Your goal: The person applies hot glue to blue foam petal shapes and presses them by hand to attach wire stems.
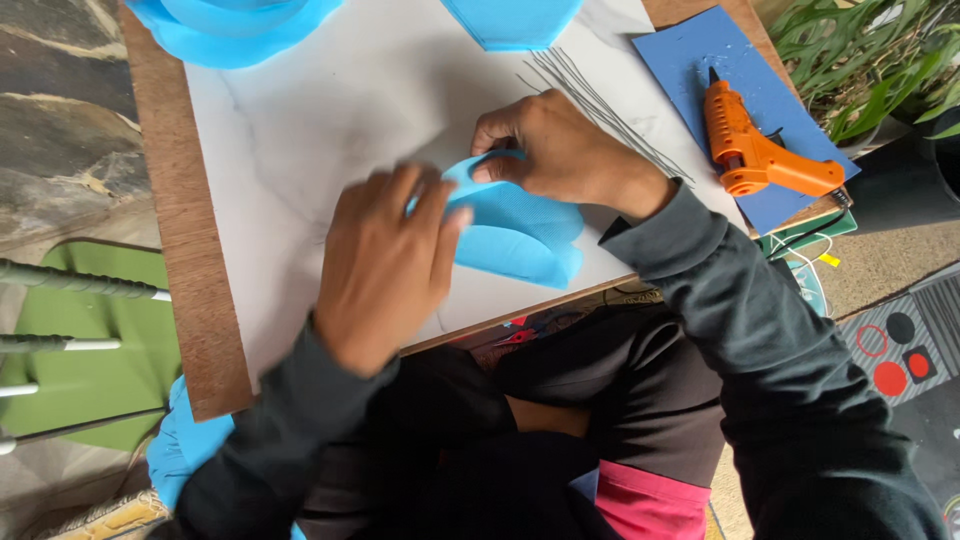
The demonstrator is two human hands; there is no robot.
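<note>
A light blue paper cut-out (520, 235) lies near the front edge of a white marble-patterned board (330, 110). My left hand (385, 265) rests flat on the left part of the paper, fingers spread and pointing up-right. My right hand (555, 150) pinches the paper's curled top edge between thumb and fingers. Both arms wear dark sleeves.
An orange glue gun (755, 155) lies on a dark blue sheet (700, 55) at the right. Thin grey wires (590, 90) lie beside my right hand. More blue paper (230, 25) sits at the far edge. A brown wooden table (190, 290) holds the board; a plant (870, 60) stands at right.
</note>
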